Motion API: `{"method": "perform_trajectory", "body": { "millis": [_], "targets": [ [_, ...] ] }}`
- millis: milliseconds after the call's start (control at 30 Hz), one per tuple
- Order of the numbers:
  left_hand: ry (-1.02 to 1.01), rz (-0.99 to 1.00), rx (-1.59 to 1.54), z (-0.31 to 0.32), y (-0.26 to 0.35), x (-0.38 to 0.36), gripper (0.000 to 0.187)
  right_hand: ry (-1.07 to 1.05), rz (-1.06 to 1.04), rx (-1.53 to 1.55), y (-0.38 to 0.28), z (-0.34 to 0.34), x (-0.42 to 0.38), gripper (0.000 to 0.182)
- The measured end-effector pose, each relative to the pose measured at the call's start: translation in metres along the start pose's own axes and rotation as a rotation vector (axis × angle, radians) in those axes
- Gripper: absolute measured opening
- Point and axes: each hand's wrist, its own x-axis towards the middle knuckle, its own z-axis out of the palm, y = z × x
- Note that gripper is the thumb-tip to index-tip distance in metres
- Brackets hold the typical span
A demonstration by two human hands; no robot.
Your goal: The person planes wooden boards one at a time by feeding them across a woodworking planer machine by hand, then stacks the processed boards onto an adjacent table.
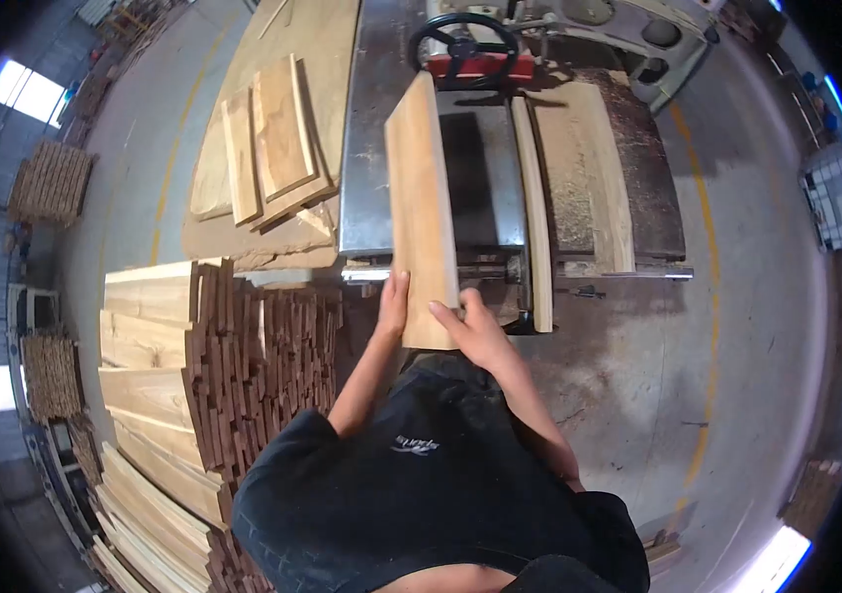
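Observation:
A long pale wooden board (419,208) is held up lengthwise in front of my body, over the near edge of a metal machine table (371,178). My left hand (394,304) grips its left edge near the lower end. On the right edge, my right hand (475,326) holds the same end, with the thumb lying on the board's face. The board's far end reaches close to a black handwheel (462,47). A narrow wooden strip (533,217) runs along the machine to the right of the board.
Stacked boards (149,395) stand at the left. Several loose boards (280,133) lie on a wooden surface (213,168) at the back left. Right of the strip is a sawdust-covered machine section (653,168) with another board (604,178). A yellow line (712,326) crosses the floor.

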Motion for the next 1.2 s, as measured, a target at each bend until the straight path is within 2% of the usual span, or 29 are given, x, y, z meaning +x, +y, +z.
{"method": "perform_trajectory", "body": {
  "millis": [67, 133, 167, 200, 267, 300, 333, 367, 400, 467, 500, 600, 633, 767, 867, 933, 1033, 1200],
  "targets": [
    [0.032, 0.105, 0.381, -0.007, 0.006, 0.005, 0.07, 0.11, 0.034, 0.042, 0.072, -0.002, 0.011, 0.044],
    [0.026, 0.101, 0.567, -0.005, 0.019, 0.0, 0.084, 0.028, 0.194, 0.224, 0.146, 0.002, 0.022, 0.045],
    [0.003, 0.038, 0.566, 0.003, 0.032, -0.005, 0.09, 0.057, 0.172, 0.336, 0.16, 0.008, 0.019, 0.047],
    [-0.034, 0.069, 0.521, 0.004, 0.023, -0.003, 0.095, 0.076, 0.148, 0.448, 0.167, 0.013, 0.015, 0.05],
    [0.076, 0.178, 0.881, 0.011, 0.013, -0.003, 0.098, 0.128, 0.253, 0.508, 0.171, 0.015, 0.006, 0.048],
    [0.109, 0.272, 0.953, 0.014, 0.009, -0.001, 0.097, 0.129, 0.241, 0.512, 0.165, 0.01, 0.003, 0.048],
    [0.142, 0.362, 1.021, 0.02, 0.008, 0.002, 0.096, 0.15, 0.316, 0.648, 0.16, 0.003, -0.003, 0.044],
    [0.137, 0.394, 1.0, 0.024, 0.005, 0.004, 0.092, 0.169, 0.398, 0.784, 0.155, -0.002, -0.007, 0.04],
    [0.132, 0.387, 1.002, 0.032, 0.001, 0.008, 0.092, 0.17, 0.406, 0.787, 0.16, -0.002, -0.007, 0.04],
    [0.224, 0.451, 1.054, 0.049, -0.008, 0.019, 0.09, 0.356, 0.473, 1.202, 0.18, 0.002, -0.004, 0.03],
    [0.21, 0.468, 1.017, 0.056, -0.011, 0.027, 0.089, 0.33, 0.42, 1.308, 0.191, 0.005, -0.002, 0.03],
    [0.228, 0.536, 0.986, 0.075, -0.014, 0.05, 0.091, 0.317, 0.431, 1.334, 0.18, 0.004, 0.008, 0.038],
    [0.23, 0.505, 1.036, 0.076, -0.01, 0.056, 0.091, 0.344, 0.429, 1.239, 0.173, 0.003, 0.014, 0.049],
    [0.245, 0.472, 1.0, 0.081, -0.006, 0.103, 0.092, 0.35, 0.533, 0.99, 0.156, -0.009, 0.057, 0.064],
    [0.263, 0.435, 1.011, 0.089, 0.012, 0.144, 0.092, 0.29, 0.588, 0.869, 0.132, -0.023, 0.09, 0.062],
    [0.292, 0.447, 0.979, 0.093, 0.018, 0.173, 0.092, 0.36, 0.544, 0.781, 0.129, -0.031, 0.122, 0.06],
    [0.312, 0.481, 0.979, 0.096, 0.026, 0.208, 0.091, 0.451, 0.587, 0.863, 0.116, -0.044, 0.163, 0.055],
    [0.307, 0.467, 0.927, 0.1, 0.044, 0.263, 0.092, 0.485, 0.59, 0.769, 0.089, -0.064, 0.213, 0.053]
  ]
}}
